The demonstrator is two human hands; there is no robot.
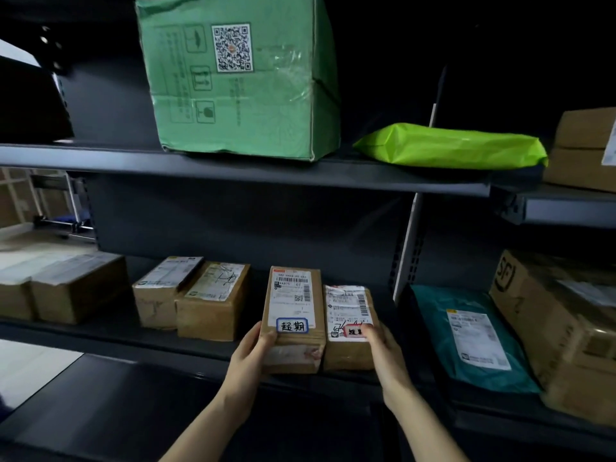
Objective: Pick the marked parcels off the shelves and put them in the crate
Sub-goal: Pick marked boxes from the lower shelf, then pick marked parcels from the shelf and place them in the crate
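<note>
Both forearms reach up and forward from the bottom edge to the front lip of the lower shelf (133, 331), wrists nearly straight and palms turned inward toward each other; two small cardboard parcels stand there side by side, touching, their near ends at the shelf's edge.

The left hand (248, 355) grips the blue-labelled parcel (293, 295) at its near left corner; the thumb lies on the top face just beside the blue-bordered sticker (292, 326), and the other fingers curl round the side and underneath, mostly hidden.

The right hand (383, 348) holds the red-labelled parcel (346, 305) at its near right corner; its thumb presses down on top, covering part of the red-bordered sticker (354, 331), while the remaining fingers wrap the right side out of sight.

Left of these parcels on the same shelf sit two more brown boxes (200, 295) close together, then a larger carton (76, 288); to the right, in the neighbouring bay, a teal poly mailer (466, 355) leans against an SF-printed box (533, 305).

On the upper shelf (233, 168) a green carton (240, 75) with a QR code stands tilted; a lime-green mailer (450, 146) lies flat beside it.
</note>
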